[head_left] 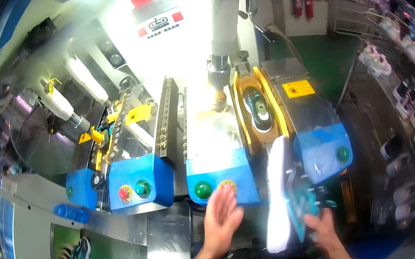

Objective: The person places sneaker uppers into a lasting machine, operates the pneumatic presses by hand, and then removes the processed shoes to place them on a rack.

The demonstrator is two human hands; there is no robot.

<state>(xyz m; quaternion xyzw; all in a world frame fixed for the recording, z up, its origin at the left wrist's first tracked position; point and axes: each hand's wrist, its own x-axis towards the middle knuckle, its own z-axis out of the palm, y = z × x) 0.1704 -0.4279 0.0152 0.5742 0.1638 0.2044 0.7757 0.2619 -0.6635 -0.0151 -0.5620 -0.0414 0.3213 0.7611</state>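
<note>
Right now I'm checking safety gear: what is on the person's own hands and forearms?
Nothing shows: the left hand and right hand are bare, with no gloves, rings or watch visible. Both forearms are uncovered up to the picture's lower edge; no sleeve comes into view.

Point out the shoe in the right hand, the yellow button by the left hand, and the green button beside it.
shoe (277, 194), head view, white sole side.
yellow button (227, 185), head view, its cap.
green button (203, 189), head view, its centre.
</note>
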